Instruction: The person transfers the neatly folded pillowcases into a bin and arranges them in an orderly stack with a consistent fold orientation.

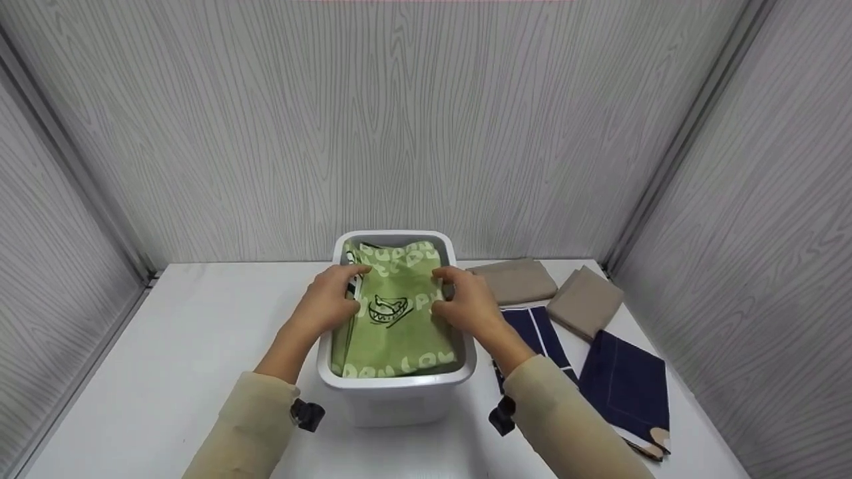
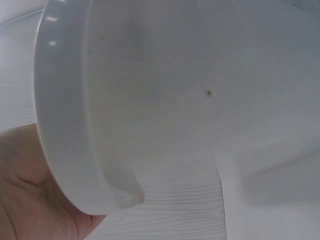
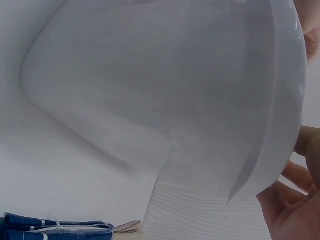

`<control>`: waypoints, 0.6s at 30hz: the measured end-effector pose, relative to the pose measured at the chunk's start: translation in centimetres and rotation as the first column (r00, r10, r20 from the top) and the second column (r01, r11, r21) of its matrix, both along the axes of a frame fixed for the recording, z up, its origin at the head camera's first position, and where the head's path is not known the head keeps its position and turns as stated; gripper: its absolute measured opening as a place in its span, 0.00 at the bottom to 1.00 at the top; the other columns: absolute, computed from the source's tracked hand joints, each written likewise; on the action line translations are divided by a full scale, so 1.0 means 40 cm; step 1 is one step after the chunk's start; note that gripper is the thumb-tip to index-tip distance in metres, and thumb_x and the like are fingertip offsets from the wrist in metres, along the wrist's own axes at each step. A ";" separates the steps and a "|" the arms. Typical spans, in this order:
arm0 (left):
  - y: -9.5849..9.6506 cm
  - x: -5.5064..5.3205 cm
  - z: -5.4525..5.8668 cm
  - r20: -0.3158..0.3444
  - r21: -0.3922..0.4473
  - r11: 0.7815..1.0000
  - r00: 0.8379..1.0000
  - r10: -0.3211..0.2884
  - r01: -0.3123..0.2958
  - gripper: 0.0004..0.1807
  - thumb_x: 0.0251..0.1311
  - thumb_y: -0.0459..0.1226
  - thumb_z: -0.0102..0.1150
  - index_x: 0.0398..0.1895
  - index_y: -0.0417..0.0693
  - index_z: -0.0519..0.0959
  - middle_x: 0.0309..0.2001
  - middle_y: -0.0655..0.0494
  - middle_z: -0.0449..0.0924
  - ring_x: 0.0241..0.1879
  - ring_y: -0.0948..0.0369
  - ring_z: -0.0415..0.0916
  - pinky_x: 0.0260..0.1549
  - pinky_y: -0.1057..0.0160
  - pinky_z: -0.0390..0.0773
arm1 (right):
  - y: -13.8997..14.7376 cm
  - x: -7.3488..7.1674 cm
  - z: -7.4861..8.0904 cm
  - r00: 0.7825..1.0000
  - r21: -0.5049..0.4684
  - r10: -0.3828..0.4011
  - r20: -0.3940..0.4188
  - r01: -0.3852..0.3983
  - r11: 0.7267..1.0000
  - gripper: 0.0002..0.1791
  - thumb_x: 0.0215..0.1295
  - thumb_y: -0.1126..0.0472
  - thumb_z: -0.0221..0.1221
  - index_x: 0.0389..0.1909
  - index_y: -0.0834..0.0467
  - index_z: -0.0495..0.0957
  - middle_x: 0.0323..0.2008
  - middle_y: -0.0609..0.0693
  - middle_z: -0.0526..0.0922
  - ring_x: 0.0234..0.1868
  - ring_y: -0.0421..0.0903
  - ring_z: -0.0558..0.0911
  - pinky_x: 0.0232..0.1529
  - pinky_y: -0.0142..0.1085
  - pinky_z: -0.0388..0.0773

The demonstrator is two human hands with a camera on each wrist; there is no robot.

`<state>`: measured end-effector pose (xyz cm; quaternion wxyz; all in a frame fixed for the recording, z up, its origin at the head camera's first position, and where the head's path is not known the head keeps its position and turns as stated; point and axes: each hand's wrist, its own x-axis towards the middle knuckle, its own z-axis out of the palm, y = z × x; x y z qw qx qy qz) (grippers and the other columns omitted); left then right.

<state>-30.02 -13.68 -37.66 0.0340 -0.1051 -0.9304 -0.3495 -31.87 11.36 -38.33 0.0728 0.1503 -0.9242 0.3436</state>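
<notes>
A folded green cloth [image 1: 399, 332] with pale lettering and a black line drawing lies inside a white plastic bin [image 1: 396, 384]. My left hand [image 1: 328, 296] reaches over the bin's left rim, its thumb and forefinger tips touching the cloth's left side. On the opposite side, my right hand [image 1: 468, 299] touches the cloth's right edge with thumb and forefinger spread apart. The remaining fingers are mostly hidden in the head view. In the wrist views the bin's outer wall [image 2: 165, 75] covers the cloth, and part of the right hand [image 3: 300, 200] shows beyond the rim.
Right of the bin lie two folded taupe cloths, one farther back [image 1: 516, 281] and one beside it [image 1: 586, 303]. Nearer are a navy cloth with white lines [image 1: 532, 329] and another navy cloth [image 1: 626, 386]. Grey wood-grain panels [image 1: 399, 133] enclose the white table [image 1: 219, 319].
</notes>
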 end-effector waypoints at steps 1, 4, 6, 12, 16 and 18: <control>0.001 -0.001 0.000 0.001 -0.004 1.000 1.000 0.002 -0.002 0.38 0.47 0.22 0.55 0.68 0.44 0.72 0.65 0.39 0.72 0.64 0.44 0.69 0.57 0.42 0.72 | 0.000 -0.001 0.000 1.000 0.003 -0.002 0.003 0.002 1.000 0.32 0.47 0.67 0.65 0.59 0.58 0.79 0.50 0.56 0.85 0.48 0.53 0.81 0.48 0.45 0.80; 0.003 -0.003 0.001 0.007 -0.011 1.000 1.000 0.003 -0.003 0.37 0.48 0.22 0.55 0.68 0.44 0.72 0.66 0.39 0.72 0.66 0.43 0.68 0.58 0.42 0.72 | -0.001 -0.004 0.002 1.000 0.008 -0.008 0.007 0.008 1.000 0.33 0.47 0.67 0.65 0.60 0.58 0.79 0.49 0.56 0.85 0.48 0.53 0.81 0.48 0.44 0.81; 0.001 -0.005 0.000 0.006 -0.012 1.000 1.000 0.003 -0.003 0.37 0.48 0.22 0.55 0.68 0.44 0.72 0.66 0.40 0.72 0.66 0.43 0.68 0.59 0.42 0.71 | -0.004 -0.005 0.004 1.000 0.007 -0.010 0.008 0.010 1.000 0.33 0.46 0.67 0.66 0.60 0.58 0.79 0.49 0.56 0.85 0.47 0.53 0.81 0.47 0.44 0.81; -0.001 -0.004 -0.004 0.016 -0.022 1.000 1.000 0.019 -0.019 0.38 0.47 0.22 0.55 0.68 0.45 0.72 0.66 0.41 0.73 0.60 0.46 0.71 0.53 0.44 0.74 | -0.011 -0.002 0.001 1.000 0.003 0.006 0.004 -0.006 1.000 0.32 0.47 0.68 0.65 0.59 0.59 0.79 0.48 0.56 0.86 0.48 0.55 0.82 0.48 0.45 0.80; 0.007 -0.005 -0.006 0.013 -0.034 0.999 1.000 0.014 -0.014 0.39 0.47 0.22 0.55 0.69 0.47 0.72 0.66 0.41 0.73 0.58 0.47 0.71 0.48 0.46 0.74 | -0.010 -0.002 -0.003 1.000 0.008 -0.010 0.003 0.010 1.000 0.32 0.47 0.68 0.65 0.59 0.59 0.79 0.47 0.56 0.86 0.47 0.55 0.83 0.48 0.45 0.80; 0.009 -0.005 -0.008 0.013 -0.039 0.999 1.000 0.015 -0.015 0.39 0.47 0.22 0.54 0.69 0.48 0.72 0.66 0.41 0.72 0.57 0.47 0.71 0.47 0.46 0.74 | -0.011 -0.003 -0.005 1.000 0.006 -0.010 0.002 0.010 1.000 0.32 0.47 0.67 0.64 0.59 0.59 0.79 0.47 0.56 0.86 0.47 0.55 0.83 0.47 0.45 0.80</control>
